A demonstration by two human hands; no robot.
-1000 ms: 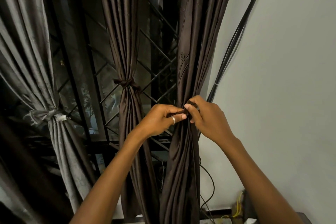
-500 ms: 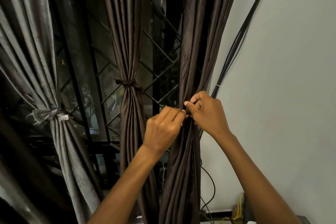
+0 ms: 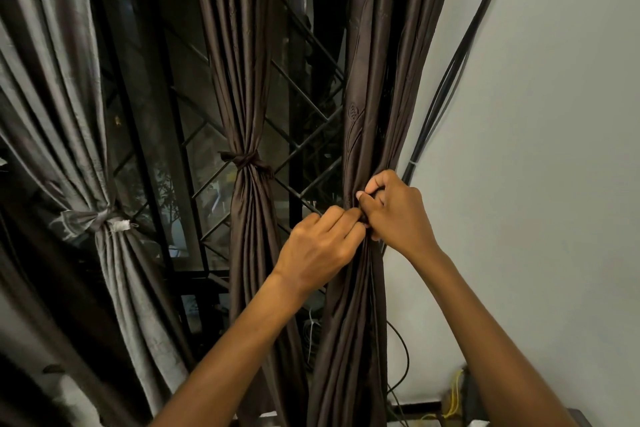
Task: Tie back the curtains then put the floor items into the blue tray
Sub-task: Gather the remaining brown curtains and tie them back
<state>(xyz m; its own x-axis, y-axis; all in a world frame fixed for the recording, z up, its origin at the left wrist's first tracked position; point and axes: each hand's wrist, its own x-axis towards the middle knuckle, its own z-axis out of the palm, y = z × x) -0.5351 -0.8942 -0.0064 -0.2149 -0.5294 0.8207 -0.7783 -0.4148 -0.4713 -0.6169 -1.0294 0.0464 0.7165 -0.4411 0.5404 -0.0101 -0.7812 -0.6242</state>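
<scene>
Left hand (image 3: pixel 320 248) grip and right hand (image 3: pixel 398 211) grip are both clenched, pinching the bunched waist of the rightmost dark brown satin curtain (image 3: pixel 369 87), with any tie hidden under the fingers. Versus a second ago, the left hand has rolled back-up and closed against the right, its ring now out of sight. The middle brown curtain (image 3: pixel 247 253) and grey curtain (image 3: pixel 114 270) hang tied before the black window grille (image 3: pixel 304 146).

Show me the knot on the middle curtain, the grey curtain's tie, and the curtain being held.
middle curtain's knot (image 3: pixel 246 163): head view, centre of the wrapped band.
grey curtain's tie (image 3: pixel 98 218): head view, on the bunched knot.
right curtain (image 3: pixel 374 97): head view, folds above the gathered point.
</scene>
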